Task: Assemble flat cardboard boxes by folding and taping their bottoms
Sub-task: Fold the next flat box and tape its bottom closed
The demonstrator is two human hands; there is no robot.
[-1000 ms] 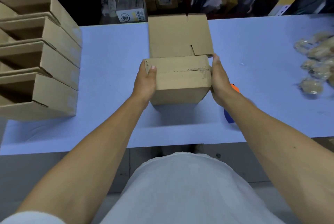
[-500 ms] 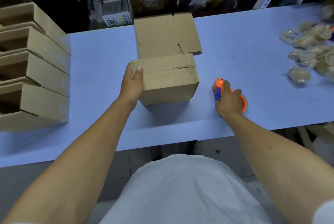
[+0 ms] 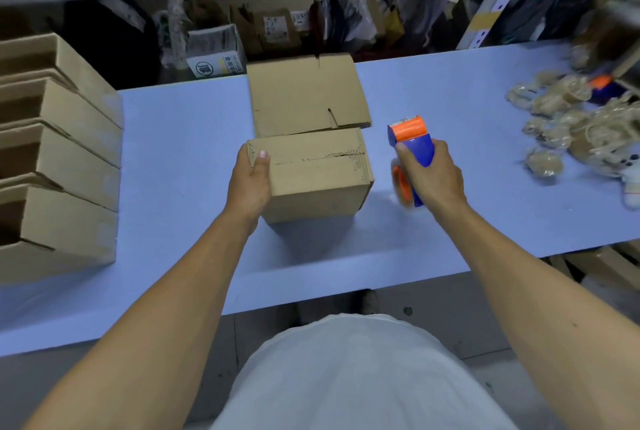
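Observation:
A small cardboard box stands on the blue table with its folded flaps facing up, the seam between them showing. My left hand grips its left side, thumb on top. My right hand holds an orange and blue tape dispenser lifted just right of the box, its orange roller end pointing away from me. Behind the box lies a stack of flat cardboard blanks.
Several assembled boxes lie stacked on their sides at the table's left. A pile of crumpled tape scraps covers the right end. Shelving with bags and cartons runs behind the table. The table's near edge is in front of my torso.
My right hand left the box's right side, gripped the tape dispenser on the table and lifted it up beside the box. My left hand kept its hold on the box.

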